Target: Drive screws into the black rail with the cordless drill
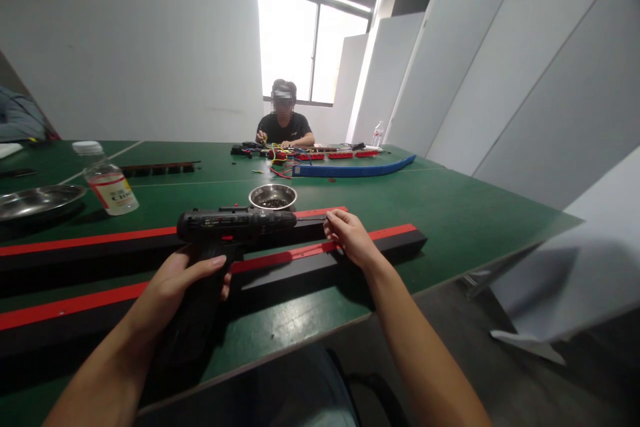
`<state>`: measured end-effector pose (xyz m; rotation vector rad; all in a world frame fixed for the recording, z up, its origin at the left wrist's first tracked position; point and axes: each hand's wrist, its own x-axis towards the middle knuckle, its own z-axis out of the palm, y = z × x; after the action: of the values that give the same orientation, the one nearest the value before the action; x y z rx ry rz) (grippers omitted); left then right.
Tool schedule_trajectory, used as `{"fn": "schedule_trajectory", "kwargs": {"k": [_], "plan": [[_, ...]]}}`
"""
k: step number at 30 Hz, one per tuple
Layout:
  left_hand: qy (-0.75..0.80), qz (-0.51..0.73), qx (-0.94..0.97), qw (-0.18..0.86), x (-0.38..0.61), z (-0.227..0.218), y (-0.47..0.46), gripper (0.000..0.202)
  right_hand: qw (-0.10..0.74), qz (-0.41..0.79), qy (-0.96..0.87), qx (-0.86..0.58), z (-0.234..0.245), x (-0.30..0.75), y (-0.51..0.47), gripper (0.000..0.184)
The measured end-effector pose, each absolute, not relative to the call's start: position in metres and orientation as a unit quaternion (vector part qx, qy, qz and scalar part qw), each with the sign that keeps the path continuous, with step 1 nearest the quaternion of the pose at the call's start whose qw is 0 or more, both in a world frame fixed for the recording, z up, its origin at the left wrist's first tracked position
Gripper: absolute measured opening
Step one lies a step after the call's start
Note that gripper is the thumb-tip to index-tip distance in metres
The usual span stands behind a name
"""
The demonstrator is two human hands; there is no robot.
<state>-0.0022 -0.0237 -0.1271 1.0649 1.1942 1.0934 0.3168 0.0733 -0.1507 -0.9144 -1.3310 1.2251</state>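
My left hand (183, 280) is closed round the grip of a black cordless drill (235, 223) with red trim, its barrel lying level and pointing right. My right hand (350, 235) is pinched at the drill's tip, fingers together on something small that I cannot make out. Both hands hover over two long black rails with red strips (320, 250) that lie across the green table (450, 213). A small steel bowl (273, 197) holding dark small parts sits just behind the drill.
A clear plastic bottle (107, 183) and a wide steel dish (37, 201) stand at the left. Across the table another person (284, 121) works on red parts, wires and a blue strip (355, 168). White panels lean along the right.
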Motion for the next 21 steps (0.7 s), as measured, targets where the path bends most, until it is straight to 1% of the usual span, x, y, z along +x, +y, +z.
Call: {"fn": "schedule_trajectory", "kwargs": {"k": [7, 14, 21], "plan": [[0.504, 0.469, 0.440, 0.577, -0.0036, -0.1297, -0.0231, 0.036, 0.512, 0.499, -0.585, -0.383, -0.1515, 0.3176, 0.0724, 0.039], [0.515, 0.467, 0.444, 0.565, -0.0026, -0.1285, -0.0231, 0.035, 0.506, 0.483, -0.594, -0.396, -0.1503, 0.3172, 0.0710, 0.041], [0.506, 0.475, 0.446, 0.566, -0.0038, -0.1283, -0.0241, 0.032, 0.504, 0.492, -0.598, -0.383, -0.1512, 0.3180, 0.0722, 0.039]]}}
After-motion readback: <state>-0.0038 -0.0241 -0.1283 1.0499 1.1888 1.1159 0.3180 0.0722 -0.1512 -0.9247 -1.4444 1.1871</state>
